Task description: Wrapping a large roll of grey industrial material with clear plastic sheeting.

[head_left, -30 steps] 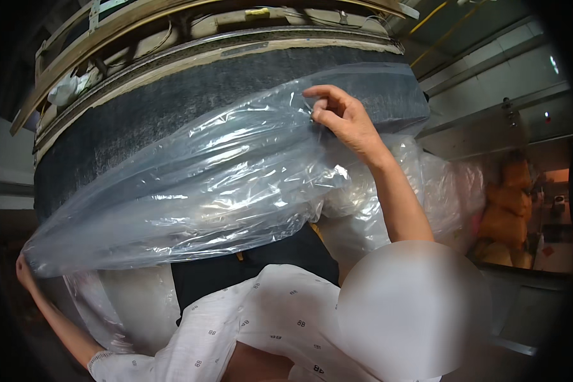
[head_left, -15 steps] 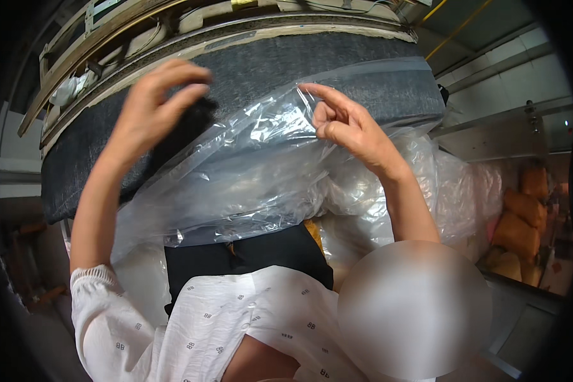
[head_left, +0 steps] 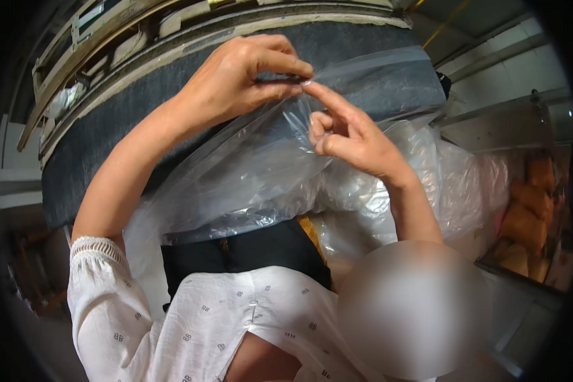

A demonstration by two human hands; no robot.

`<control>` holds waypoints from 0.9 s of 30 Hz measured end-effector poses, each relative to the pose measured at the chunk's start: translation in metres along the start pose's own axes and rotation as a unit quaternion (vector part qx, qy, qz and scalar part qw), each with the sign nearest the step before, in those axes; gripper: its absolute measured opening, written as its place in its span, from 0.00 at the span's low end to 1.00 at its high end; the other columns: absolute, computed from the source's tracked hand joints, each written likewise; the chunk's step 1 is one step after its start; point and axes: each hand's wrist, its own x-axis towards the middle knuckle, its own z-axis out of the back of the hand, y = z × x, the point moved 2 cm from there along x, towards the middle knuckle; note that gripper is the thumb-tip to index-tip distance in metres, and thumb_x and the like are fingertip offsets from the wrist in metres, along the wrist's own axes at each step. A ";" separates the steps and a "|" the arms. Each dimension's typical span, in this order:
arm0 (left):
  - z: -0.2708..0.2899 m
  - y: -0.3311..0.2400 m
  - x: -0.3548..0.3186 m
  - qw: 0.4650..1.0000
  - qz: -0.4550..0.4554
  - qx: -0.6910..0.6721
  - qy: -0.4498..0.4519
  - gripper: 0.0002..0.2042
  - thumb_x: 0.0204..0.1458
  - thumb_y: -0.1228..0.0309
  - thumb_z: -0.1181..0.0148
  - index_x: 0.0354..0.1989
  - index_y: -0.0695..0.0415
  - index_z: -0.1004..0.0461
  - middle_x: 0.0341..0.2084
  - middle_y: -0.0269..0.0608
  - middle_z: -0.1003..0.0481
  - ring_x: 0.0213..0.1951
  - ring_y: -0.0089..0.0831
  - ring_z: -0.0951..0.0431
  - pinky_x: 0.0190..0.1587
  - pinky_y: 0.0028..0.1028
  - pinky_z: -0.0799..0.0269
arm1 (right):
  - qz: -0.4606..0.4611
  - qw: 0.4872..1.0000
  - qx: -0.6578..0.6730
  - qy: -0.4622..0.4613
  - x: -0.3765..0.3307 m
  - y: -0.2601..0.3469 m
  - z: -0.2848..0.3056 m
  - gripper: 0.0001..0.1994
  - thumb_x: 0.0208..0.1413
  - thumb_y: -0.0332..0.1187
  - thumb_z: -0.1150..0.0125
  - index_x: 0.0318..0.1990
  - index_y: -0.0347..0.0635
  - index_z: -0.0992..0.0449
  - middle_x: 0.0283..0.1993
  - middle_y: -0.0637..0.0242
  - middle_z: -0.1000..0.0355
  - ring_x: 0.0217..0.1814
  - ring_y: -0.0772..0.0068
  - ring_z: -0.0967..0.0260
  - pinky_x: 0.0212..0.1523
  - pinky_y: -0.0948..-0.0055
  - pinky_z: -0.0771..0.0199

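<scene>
A sheet of clear plastic film (head_left: 235, 172) stretches across my lap and over the near part of a dark, cloth-covered work surface (head_left: 114, 140). My left hand (head_left: 245, 73) reaches in over it, thumb and fingers pinched together at the film's upper edge. Their tips meet the index fingertip of my right hand (head_left: 350, 130). That index finger points out straight along the film edge, while the thumb and other fingers curl in, with folds of film running up to them. The exact grip inside the right palm is hidden.
Behind the dark surface run a long rail (head_left: 204, 38) and wooden slats (head_left: 89, 63). More crumpled clear plastic (head_left: 420, 172) is heaped to the right. Orange-brown bundles (head_left: 525, 216) lie at the far right, near a pale wall (head_left: 503, 57).
My left hand has swung to the right from above the dark surface and closed its fingers at the film edge by my right index fingertip. The right hand has hardly moved.
</scene>
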 end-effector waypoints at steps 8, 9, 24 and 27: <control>-0.005 0.033 -0.007 0.944 0.012 -0.324 -0.053 0.13 0.51 0.69 0.45 0.45 0.56 0.30 0.33 0.36 0.27 0.33 0.21 0.28 0.36 0.20 0.31 | -0.027 0.970 -0.218 -0.105 0.015 0.052 0.024 0.18 0.46 0.30 0.43 0.47 0.39 0.29 0.29 0.75 0.36 0.33 0.82 0.39 0.37 0.81 0.39; -0.004 0.031 -0.006 0.944 0.016 -0.324 -0.062 0.13 0.51 0.69 0.45 0.45 0.56 0.30 0.33 0.36 0.27 0.33 0.21 0.28 0.36 0.20 0.31 | 0.013 0.949 -0.280 -0.142 0.016 0.056 0.037 0.12 0.48 0.31 0.43 0.42 0.39 0.27 0.29 0.74 0.36 0.34 0.81 0.39 0.38 0.80 0.38; 0.055 0.044 -0.145 0.712 0.241 -0.417 -0.510 0.19 0.52 0.66 0.45 0.51 0.60 0.35 0.43 0.41 0.29 0.42 0.24 0.29 0.43 0.21 0.30 | 0.118 0.740 -0.650 -0.128 -0.020 0.027 0.017 0.14 0.41 0.39 0.34 0.23 0.42 0.32 0.17 0.67 0.36 0.21 0.65 0.39 0.27 0.71 0.40; 0.098 0.043 -0.206 0.708 0.357 -0.263 -0.550 0.19 0.53 0.64 0.48 0.52 0.58 0.34 0.45 0.34 0.30 0.41 0.21 0.30 0.43 0.22 0.34 | -0.028 0.580 -0.814 -0.016 -0.096 -0.008 0.081 0.14 0.37 0.46 0.35 0.24 0.49 0.28 0.19 0.73 0.32 0.31 0.72 0.35 0.37 0.72 0.41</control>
